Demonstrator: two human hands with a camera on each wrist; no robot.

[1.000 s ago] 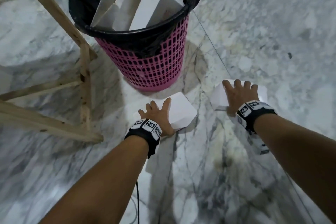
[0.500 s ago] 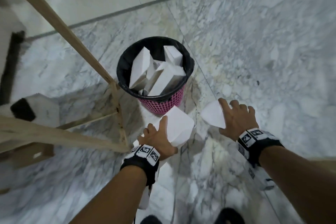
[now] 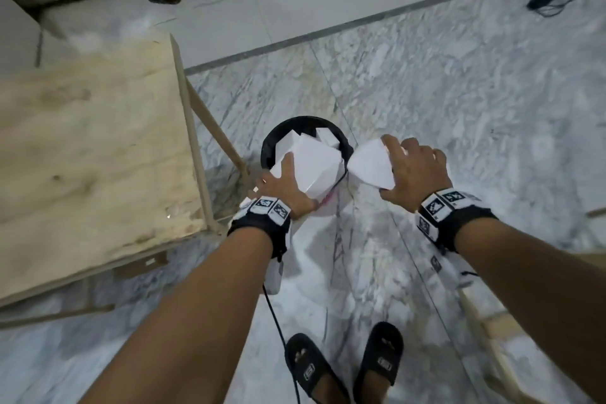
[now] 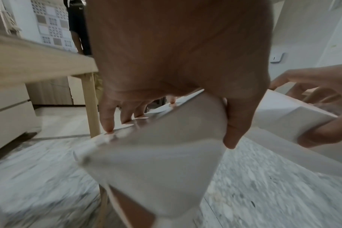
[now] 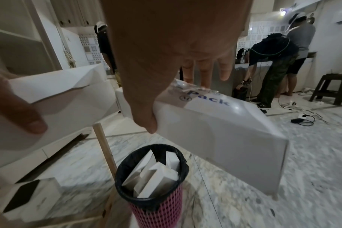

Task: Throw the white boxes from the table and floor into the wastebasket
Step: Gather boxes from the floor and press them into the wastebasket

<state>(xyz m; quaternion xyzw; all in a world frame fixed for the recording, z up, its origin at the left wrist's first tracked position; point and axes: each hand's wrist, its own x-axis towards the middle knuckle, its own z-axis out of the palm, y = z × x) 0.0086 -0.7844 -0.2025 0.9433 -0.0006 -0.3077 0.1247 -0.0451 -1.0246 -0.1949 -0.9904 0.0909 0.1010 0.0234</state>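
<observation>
Two white boxes are held up above the floor, one in each of the hands. The left hand (image 3: 284,185) is wrapped around the larger white box (image 3: 316,167), with the thumb laid along one face and the fingers (image 4: 107,117) curled over the far edge, as seen from the left wrist. This box is carried directly over the wastebasket (image 3: 272,141) in the head view, so that part of the rim is hidden by it. The right hand (image 3: 414,170) is closed on the second white box (image 3: 372,163), the thumb pressed to one side and the fingers set on top; blue lettering reading "Pack" is shown on its upper face (image 5: 209,98). This box is held just to the right of the wastebasket's rim, beside the first box.

The wastebasket is seen to be pink mesh lined with a black bag, and several white boxes (image 5: 156,172) are stood upright inside it. It is placed on the marble floor (image 3: 459,92) beside the leg of the wooden desk (image 3: 91,147). Another white box with a black panel (image 5: 29,199) is seen lying on the floor under the desk. Black sandals (image 3: 344,367) are visible at the bottom of the head view.
</observation>
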